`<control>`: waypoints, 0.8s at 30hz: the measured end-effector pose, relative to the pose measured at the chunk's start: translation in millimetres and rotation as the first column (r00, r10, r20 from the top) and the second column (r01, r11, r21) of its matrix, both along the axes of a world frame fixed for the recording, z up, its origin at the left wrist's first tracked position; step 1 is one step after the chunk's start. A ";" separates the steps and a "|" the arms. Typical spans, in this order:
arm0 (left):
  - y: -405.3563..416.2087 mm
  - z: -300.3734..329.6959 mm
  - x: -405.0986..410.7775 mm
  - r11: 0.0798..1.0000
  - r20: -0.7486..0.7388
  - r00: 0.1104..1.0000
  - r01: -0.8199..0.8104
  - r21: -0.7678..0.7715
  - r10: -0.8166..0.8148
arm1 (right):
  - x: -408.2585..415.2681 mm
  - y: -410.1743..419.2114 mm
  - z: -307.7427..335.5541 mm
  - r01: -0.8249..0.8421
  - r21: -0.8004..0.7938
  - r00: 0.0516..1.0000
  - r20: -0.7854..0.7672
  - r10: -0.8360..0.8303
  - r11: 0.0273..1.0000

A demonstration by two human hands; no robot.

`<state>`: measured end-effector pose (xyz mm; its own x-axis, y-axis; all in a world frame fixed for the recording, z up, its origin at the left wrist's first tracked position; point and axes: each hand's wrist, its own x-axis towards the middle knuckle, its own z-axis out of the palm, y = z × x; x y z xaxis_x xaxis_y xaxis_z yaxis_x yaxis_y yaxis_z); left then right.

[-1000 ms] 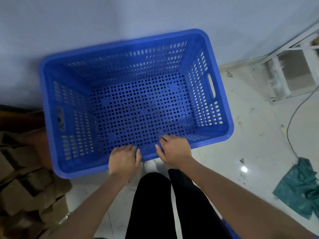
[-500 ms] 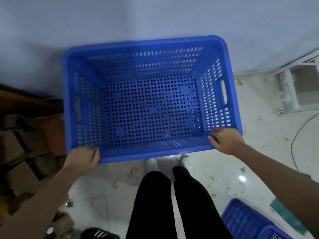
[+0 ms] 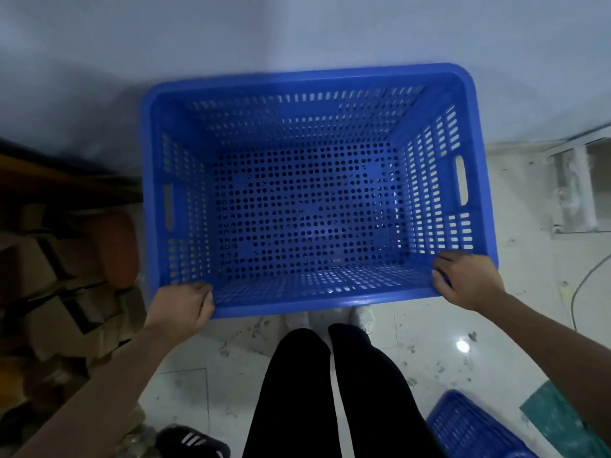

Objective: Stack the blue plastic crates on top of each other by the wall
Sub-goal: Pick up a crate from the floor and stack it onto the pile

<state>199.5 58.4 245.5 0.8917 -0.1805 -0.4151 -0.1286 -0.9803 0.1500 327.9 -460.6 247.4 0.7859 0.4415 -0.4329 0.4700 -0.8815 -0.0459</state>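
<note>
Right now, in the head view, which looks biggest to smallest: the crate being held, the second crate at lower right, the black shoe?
1. Held crate, by far the largest.
2. Second crate, only partly in frame, so its full size is unsure.
3. Black shoe, smallest.

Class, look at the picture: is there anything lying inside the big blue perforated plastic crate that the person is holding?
No: the blue perforated plastic crate shows only its bare holed floor.

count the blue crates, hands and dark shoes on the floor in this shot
blue crates: 2 (the big crate by the wall, a second crate at the lower right edge)
hands: 2 (left hand, right hand, each on a near corner of the big crate)
dark shoes: 1 (striped shoe)
total: 5
</note>
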 end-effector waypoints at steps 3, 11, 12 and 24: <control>1.0 -1.5 -0.8 0.999 -0.096 0.994 0.046 0.013 -0.045 | -0.9 3.4 3.3 -0.037 -0.047 0.998 -0.052 0.034 0.998; 39.3 22.4 148.9 0.783 0.328 0.745 -0.621 0.024 0.581 | 130.7 33.6 19.6 0.470 0.129 0.798 0.361 -0.483 0.873; 48.2 21.8 171.1 0.711 0.261 0.684 -0.704 -0.009 0.681 | 154.0 38.4 19.0 0.526 0.135 0.774 0.334 -0.538 0.840; 57.2 -9.1 206.4 0.556 0.213 0.527 -0.824 -0.109 0.823 | 227.1 36.2 -0.4 0.595 0.318 0.719 0.199 -0.666 0.738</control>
